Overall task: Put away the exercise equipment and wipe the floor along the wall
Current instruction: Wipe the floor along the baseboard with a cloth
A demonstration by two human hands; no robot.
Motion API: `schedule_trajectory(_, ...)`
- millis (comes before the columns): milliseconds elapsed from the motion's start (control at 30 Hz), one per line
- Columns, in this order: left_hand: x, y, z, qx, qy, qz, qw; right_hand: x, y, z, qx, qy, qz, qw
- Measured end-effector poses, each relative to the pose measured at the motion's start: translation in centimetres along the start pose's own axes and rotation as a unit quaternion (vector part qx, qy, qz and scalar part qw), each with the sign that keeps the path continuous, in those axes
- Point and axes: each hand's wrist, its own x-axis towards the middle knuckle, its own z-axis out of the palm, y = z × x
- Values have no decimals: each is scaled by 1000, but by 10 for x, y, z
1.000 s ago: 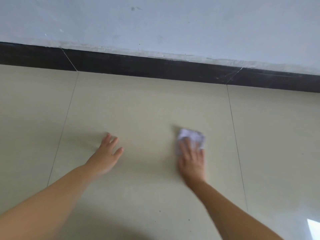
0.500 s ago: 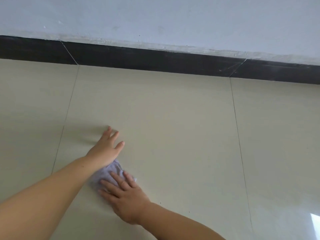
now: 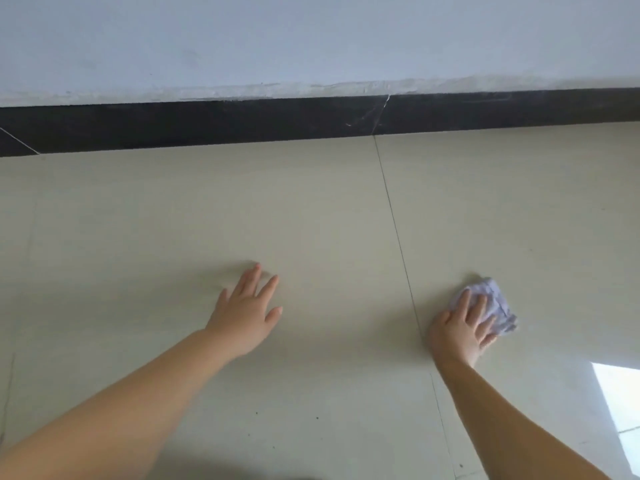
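A crumpled pale lilac cloth [image 3: 498, 304] lies on the cream tiled floor [image 3: 311, 209], just right of a grout line. My right hand [image 3: 462, 329] presses on the cloth with straight, spread fingers that cover its near left part. My left hand [image 3: 247, 311] rests flat on the floor with its fingers spread, well to the left of the cloth and holding nothing. No exercise equipment is in view.
A black skirting board [image 3: 242, 124] runs along the foot of the pale wall [image 3: 311, 39] beyond the hands. A bright patch of reflected light [image 3: 620, 400] lies on the floor at the lower right. Small dark specks dot the tile near my arms.
My right hand has swept the cloth from beside my left wrist out to the right, across the grout line. The view has shifted right along the wall.
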Motion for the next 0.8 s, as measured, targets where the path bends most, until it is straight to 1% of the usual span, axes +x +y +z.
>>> schedule_trajectory(33,5,9,-2,-4,-6,-1,1000,-19,-18,16,-4,3,-48,999)
schedule_trajectory(67,9,16,-5,-9,-9,-5,1000,-43,-37,33,-14,5,-122,992)
schedule_trajectory(100,13,21,-6,-14,-8,-13,1000,-70,-55,49,-30,3,-212,977)
schedule_trajectory(133,17,23,-8,-19,-3,-23,1000,-96,-70,63,-56,0,-309,949)
schedule_trajectory(167,20,22,-8,-23,3,-33,999,-117,-81,72,-88,-19,-411,907)
schedule_trajectory(200,21,18,-7,-22,8,-42,999,-132,-85,76,-121,-42,-501,856)
schedule_trajectory(233,22,14,-6,-15,8,-50,999,-137,-81,76,-149,-72,-569,806)
schedule_trajectory(267,22,9,-6,-7,5,-57,998,-130,-71,73,-170,-96,-613,765)
schedule_trajectory(300,20,5,-5,2,-1,-63,998,-114,-56,68,-178,-101,-640,741)
schedule_trajectory(333,18,2,-6,13,-10,-68,998,-94,-36,63,-174,-94,-647,737)
schedule_trajectory(367,16,2,-6,27,-19,-71,997,-70,-13,54,-167,-82,-631,753)
schedule_trajectory(400,13,3,-7,41,-26,-72,996,-43,9,42,-163,-69,-594,785)
schedule_trajectory(467,12,8,-12,57,-27,-75,995,16,54,16,-137,-11,-482,865)
schedule_trajectory(500,15,12,-14,59,-24,-75,995,43,72,1,-117,16,-400,909)
schedule_trajectory(533,20,17,-16,58,-22,-74,995,64,84,-16,-92,15,-294,951)
schedule_trajectory(567,26,22,-18,54,-23,-73,996,80,88,-29,-51,2,-183,982)
schedule_trajectory(600,31,29,-19,49,-26,-75,996,89,85,-37,-14,-7,-91,996)
schedule_trajectory(633,36,37,-21,43,-29,-84,995,92,75,-37,7,-2,-23,1000)
schedule_trajectory(667,40,45,-22,36,-29,-99,994,87,58,-31,22,10,16,1000)
schedule_trajectory(700,42,52,-23,27,-26,-114,993,75,38,-21,27,23,18,999)
schedule_trajectory(733,45,59,-23,18,-21,-125,992,58,17,-7,24,53,-18,998)
schedule_trajectory(767,46,66,-23,14,-17,-129,991,37,-4,8,21,73,-80,994)
schedule_trajectory(800,47,71,-24,15,-17,-127,992,9,-24,21,4,70,-160,985)
